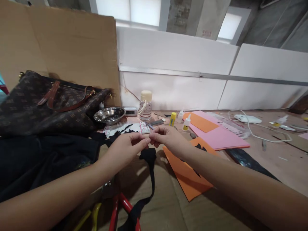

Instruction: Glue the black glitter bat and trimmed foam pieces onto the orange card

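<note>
Two hands are brought together at the middle of the view, fingertips meeting: the left hand (pixel 125 146) and the right hand (pixel 166 136) are both pinched shut on the top edge of a black paper strip (pixel 150 166), which hangs from the pinch toward 6 o'clock and trails down past the red-handled scissors (pixel 120 208) at the lower edge. The work is judged to be partly done: a black cut-out shape (pixel 200 147) is already seen lying on the orange sheet (pixel 185 176) at about 4 o'clock of the hands, and black offcuts (pixel 120 130) lie at 11 o'clock. The strip itself is not yet laid or stuck on anything. The glue bottles (pixel 186 123) and the yellow glue stick (pixel 172 119) stand at 1 o'clock, untouched, beside pink sheets (pixel 221 136). A steel bowl (pixel 109 115) and a patterned handbag (pixel 48 102) are set at 10 o'clock.
</note>
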{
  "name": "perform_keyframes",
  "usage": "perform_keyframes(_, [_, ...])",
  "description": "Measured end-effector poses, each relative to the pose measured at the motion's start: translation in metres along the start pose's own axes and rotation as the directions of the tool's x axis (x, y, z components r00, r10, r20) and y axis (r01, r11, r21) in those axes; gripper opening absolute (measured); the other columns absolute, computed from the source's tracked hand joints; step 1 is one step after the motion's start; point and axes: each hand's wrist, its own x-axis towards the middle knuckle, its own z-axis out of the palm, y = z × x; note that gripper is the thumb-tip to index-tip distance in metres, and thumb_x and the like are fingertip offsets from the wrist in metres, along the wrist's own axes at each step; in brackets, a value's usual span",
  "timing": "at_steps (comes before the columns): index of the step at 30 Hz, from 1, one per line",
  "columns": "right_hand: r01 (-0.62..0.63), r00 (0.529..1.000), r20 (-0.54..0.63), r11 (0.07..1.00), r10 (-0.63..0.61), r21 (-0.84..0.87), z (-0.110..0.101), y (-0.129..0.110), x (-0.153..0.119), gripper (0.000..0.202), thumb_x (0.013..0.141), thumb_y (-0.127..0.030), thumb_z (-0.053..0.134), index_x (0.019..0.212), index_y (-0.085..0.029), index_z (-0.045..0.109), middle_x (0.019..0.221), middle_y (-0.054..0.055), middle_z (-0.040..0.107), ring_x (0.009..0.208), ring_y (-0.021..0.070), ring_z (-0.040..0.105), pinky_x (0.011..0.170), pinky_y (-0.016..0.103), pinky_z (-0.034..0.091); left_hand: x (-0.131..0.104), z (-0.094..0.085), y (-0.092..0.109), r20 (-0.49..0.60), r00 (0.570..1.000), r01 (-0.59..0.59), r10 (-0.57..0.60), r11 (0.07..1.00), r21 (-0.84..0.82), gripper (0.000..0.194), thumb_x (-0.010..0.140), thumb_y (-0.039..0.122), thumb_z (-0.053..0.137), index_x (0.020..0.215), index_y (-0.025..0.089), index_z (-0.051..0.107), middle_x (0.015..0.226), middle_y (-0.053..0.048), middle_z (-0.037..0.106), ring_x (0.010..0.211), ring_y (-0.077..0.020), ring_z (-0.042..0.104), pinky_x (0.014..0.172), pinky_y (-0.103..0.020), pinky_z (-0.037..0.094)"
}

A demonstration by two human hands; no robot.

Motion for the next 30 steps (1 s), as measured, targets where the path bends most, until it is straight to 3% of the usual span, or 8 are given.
perform_keyframes(4, [-0.119, 0.987, 0.107, 0.992, 0.124, -0.05, -0.006, -0.001, -0.016, 0.027, 0.089, -0.036, 0.087, 0.076, -0.021, 0.069, 0.066, -0.003, 0.07, 0.06, 0.013, 0.061, 0.063, 0.027, 0.051, -0.013, -0.003, -0.01, 0.188, 0.971, -0.181, 0.152, 0.972, 0.151, 0.025, 0.094, 0.043, 0.065, 0.091, 0.03, 0.087, 0.106, -0.003, 0.087, 0.104, -0.0297, 0.076, 0.096, -0.041, 0.056])
perform_keyframes(8, [-0.276, 0.914, 0.276, 0.954, 0.298, -0.118, -0.005, -0.01, -0.03, 0.015, 0.093, -0.023, 0.08, 0.08, -0.022, 0.073, 0.069, -0.002, 0.075, 0.064, 0.0152, 0.069, 0.063, 0.026, 0.055, -0.011, 0.004, -0.029, 0.406, 0.873, -0.357, 0.268, 0.92, 0.16, 0.025, 0.099, 0.035, 0.064, 0.104, 0.037, 0.088, 0.128, 0.0, 0.085, 0.121, -0.028, 0.075, 0.112, -0.041, 0.051])
perform_keyframes(12, [-0.373, 0.858, 0.314, 0.914, 0.406, -0.162, 0.006, -0.01, -0.038, 0.016, 0.098, -0.015, 0.071, 0.084, -0.022, 0.068, 0.076, -0.001, 0.078, 0.064, 0.0136, 0.068, 0.058, 0.022, 0.054, -0.005, 0.007, -0.041, 0.447, 0.841, -0.419, 0.304, 0.889, 0.183, 0.025, 0.102, 0.038, 0.067, 0.12, 0.041, 0.084, 0.143, 0.003, 0.08, 0.132, -0.0279, 0.071, 0.118, -0.042, 0.047])
perform_keyframes(16, [-0.376, 0.893, 0.225, 0.921, 0.39, -0.103, 0.01, 0.0, -0.036, 0.021, 0.106, -0.015, 0.063, 0.087, -0.023, 0.06, 0.076, -0.003, 0.077, 0.061, 0.0102, 0.062, 0.055, 0.017, 0.049, -0.023, -0.003, -0.035, 0.299, 0.919, -0.346, 0.255, 0.887, 0.307, 0.028, 0.104, 0.044, 0.058, 0.092, 0.033, 0.081, 0.104, -0.005, 0.083, 0.096, -0.0305, 0.075, 0.086, -0.044, 0.054])
perform_keyframes(19, [-0.389, 0.897, 0.198, 0.918, 0.396, -0.074, 0.007, 0.008, -0.032, 0.023, 0.109, -0.017, 0.062, 0.087, -0.023, 0.058, 0.08, -0.001, 0.08, 0.059, 0.0099, 0.062, 0.054, 0.017, 0.047, -0.055, -0.002, -0.029, 0.239, 0.944, -0.305, 0.228, 0.879, 0.366, 0.03, 0.095, 0.059, 0.074, 0.076, 0.036, 0.074, 0.07, -0.001, 0.071, 0.061, -0.0253, 0.06, 0.055, -0.04, 0.038])
perform_keyframes(23, [-0.402, 0.894, 0.197, 0.914, 0.403, -0.046, 0.004, 0.014, -0.029, 0.024, 0.109, -0.013, 0.06, 0.087, -0.022, 0.058, 0.08, 0.0, 0.081, 0.054, 0.0086, 0.06, 0.05, 0.016, 0.045, -0.088, 0.021, -0.037, 0.338, 0.897, -0.388, 0.287, 0.876, 0.287, 0.043, 0.073, 0.06, 0.091, 0.063, 0.033, 0.06, 0.061, -0.001, 0.064, 0.051, -0.0222, 0.048, 0.051, -0.04, 0.03])
perform_keyframes(26, [-0.404, 0.895, 0.196, 0.914, 0.401, -0.028, 0.005, 0.016, -0.027, 0.026, 0.109, -0.01, 0.06, 0.086, -0.022, 0.058, 0.079, -0.001, 0.081, 0.053, 0.0084, 0.06, 0.049, 0.016, 0.045, -0.095, 0.029, -0.04, 0.34, 0.902, -0.357, 0.268, 0.904, 0.235, 0.031, 0.08, 0.052, 0.08, 0.066, 0.033, 0.061, 0.069, -0.002, 0.07, 0.055, -0.0229, 0.054, 0.051, -0.039, 0.032])
perform_keyframes(30, [-0.406, 0.896, 0.194, 0.914, 0.4, -0.014, 0.006, 0.016, -0.025, 0.03, 0.111, -0.008, 0.057, 0.084, -0.022, 0.057, 0.075, -0.001, 0.08, 0.05, 0.0079, 0.06, 0.046, 0.016, 0.045, -0.095, 0.014, -0.029, 0.36, 0.927, -0.184, 0.108, 0.965, 0.185, 0.017, 0.089, 0.037, 0.072, 0.073, 0.033, 0.068, 0.07, 0.002, 0.072, 0.055, -0.0186, 0.059, 0.049, -0.032, 0.036])
